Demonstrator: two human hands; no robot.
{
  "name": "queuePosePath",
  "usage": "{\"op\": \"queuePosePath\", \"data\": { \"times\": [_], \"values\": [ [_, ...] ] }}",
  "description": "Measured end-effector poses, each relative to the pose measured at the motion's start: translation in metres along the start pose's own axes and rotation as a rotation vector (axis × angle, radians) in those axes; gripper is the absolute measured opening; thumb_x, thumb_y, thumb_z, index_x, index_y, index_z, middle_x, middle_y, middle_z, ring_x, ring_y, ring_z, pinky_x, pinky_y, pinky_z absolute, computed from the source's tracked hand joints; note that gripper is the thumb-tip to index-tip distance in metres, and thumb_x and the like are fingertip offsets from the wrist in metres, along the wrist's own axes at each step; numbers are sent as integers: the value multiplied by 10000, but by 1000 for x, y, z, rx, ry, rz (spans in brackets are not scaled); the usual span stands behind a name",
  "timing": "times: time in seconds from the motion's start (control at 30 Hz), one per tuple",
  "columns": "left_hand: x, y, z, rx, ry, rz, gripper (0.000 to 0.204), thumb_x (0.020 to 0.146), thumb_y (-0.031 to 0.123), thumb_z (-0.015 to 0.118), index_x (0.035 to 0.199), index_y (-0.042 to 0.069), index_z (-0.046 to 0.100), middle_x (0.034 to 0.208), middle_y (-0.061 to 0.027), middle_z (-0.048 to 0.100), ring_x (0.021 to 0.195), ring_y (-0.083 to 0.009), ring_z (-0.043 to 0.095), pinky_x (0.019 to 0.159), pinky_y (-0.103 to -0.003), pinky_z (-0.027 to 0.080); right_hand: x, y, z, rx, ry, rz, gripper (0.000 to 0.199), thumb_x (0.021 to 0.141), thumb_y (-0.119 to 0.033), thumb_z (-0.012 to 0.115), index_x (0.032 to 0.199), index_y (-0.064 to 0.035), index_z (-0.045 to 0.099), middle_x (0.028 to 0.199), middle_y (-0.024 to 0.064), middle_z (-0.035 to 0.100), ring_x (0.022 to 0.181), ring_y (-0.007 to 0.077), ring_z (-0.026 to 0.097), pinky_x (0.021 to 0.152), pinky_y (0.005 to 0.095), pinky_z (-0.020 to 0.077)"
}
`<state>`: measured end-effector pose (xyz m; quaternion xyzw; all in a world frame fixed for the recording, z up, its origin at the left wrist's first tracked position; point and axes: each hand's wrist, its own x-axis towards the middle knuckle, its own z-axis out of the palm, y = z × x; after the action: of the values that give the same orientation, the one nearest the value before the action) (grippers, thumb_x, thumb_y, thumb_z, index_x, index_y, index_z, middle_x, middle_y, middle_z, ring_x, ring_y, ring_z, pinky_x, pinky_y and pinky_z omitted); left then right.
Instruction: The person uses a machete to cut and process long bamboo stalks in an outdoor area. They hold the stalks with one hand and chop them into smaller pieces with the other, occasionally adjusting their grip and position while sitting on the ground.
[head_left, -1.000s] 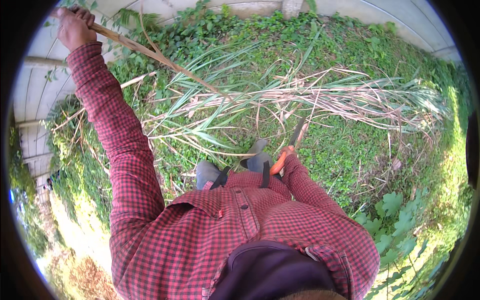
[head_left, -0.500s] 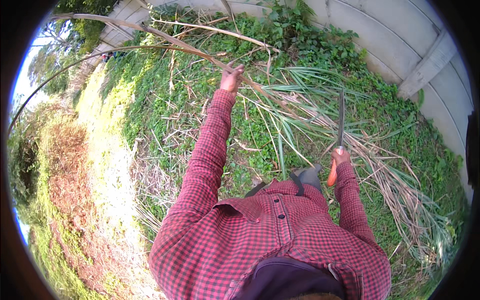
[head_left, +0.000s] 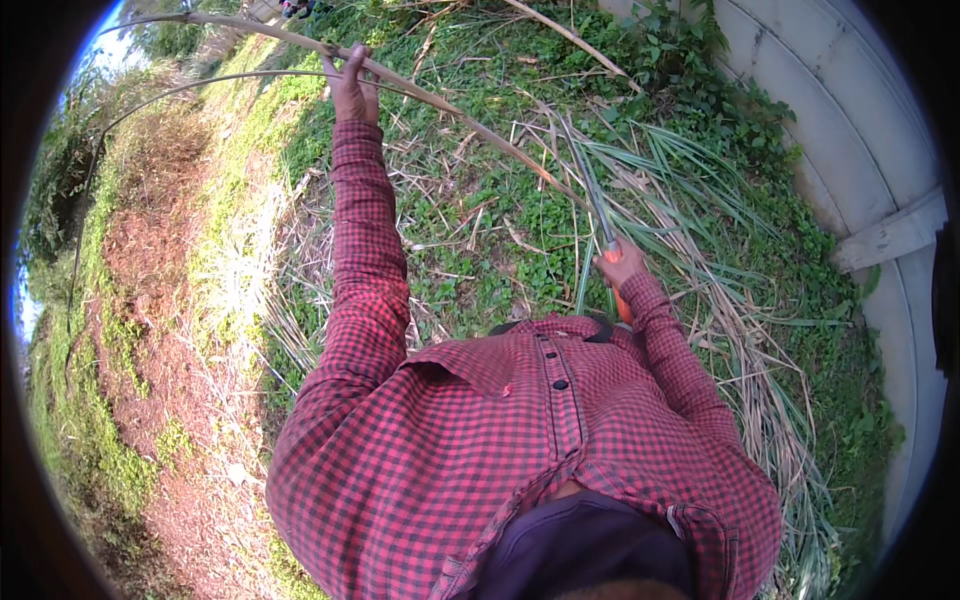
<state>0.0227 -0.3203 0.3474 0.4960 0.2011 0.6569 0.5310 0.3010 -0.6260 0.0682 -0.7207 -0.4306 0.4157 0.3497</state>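
My left hand [head_left: 354, 92] is raised at the far left, its fingers closed round a long pale cane stalk [head_left: 455, 112]. The stalk slants from the upper left down toward the middle, its lower end near the machete's blade. A thin dark stem [head_left: 215, 79] arches away to the left beside that hand. In my right hand [head_left: 622, 263] is a machete [head_left: 590, 185] with an orange handle, gripped near the blade. Its blade points up and slightly left, over a heap of long green leaves and dry stalks [head_left: 680, 225]. Whether the blade touches the stalk, I cannot tell.
A pale concrete panel wall [head_left: 830, 110] with a post [head_left: 890, 235] curves along the right. Another dry stalk [head_left: 575, 40] lies in the far greenery. Low green weeds [head_left: 470, 270] cover the ground; reddish bare soil [head_left: 150, 260] and sunlit grass are at left.
My left hand has moved left and farther away with the cane stalk. My right hand has brought the machete left and forward, its blade now tilted left by the stalk. The view has turned left.
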Motion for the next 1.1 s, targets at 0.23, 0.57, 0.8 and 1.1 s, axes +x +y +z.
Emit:
{"op": "queuePosePath", "data": {
  "times": [0.23,0.57,0.8,1.1],
  "values": [
    [42,105,-47,64,249,203,415,928,471,228,787,97,340,531,4,319,393,-100,260,360,-252,239,-15,-105,40,-177,-191,-164,516,748,-533,544,848,-27,537,776,183,596,770,350,586,709,420,457],
    [26,102,-26,250,571,337,387,928,455,275,871,79,346,581,-24,364,416,-114,307,315,-240,268,1,42,32,-335,-196,207,471,727,-433,569,955,-21,587,915,194,610,853,330,595,776,393,468],
    [35,96,-24,232,553,280,463,918,486,265,758,57,331,580,-33,353,422,-129,292,335,-254,241,-7,45,-5,-398,-151,188,462,726,-437,558,974,-49,595,934,196,609,872,347,584,795,407,457],
    [39,99,-25,378,575,244,452,929,471,217,774,63,333,576,-27,352,422,-120,293,349,-256,278,23,179,-13,-477,-222,640,408,754,-385,544,1007,-66,572,945,175,611,883,315,592,779,394,466]
  ]
}}
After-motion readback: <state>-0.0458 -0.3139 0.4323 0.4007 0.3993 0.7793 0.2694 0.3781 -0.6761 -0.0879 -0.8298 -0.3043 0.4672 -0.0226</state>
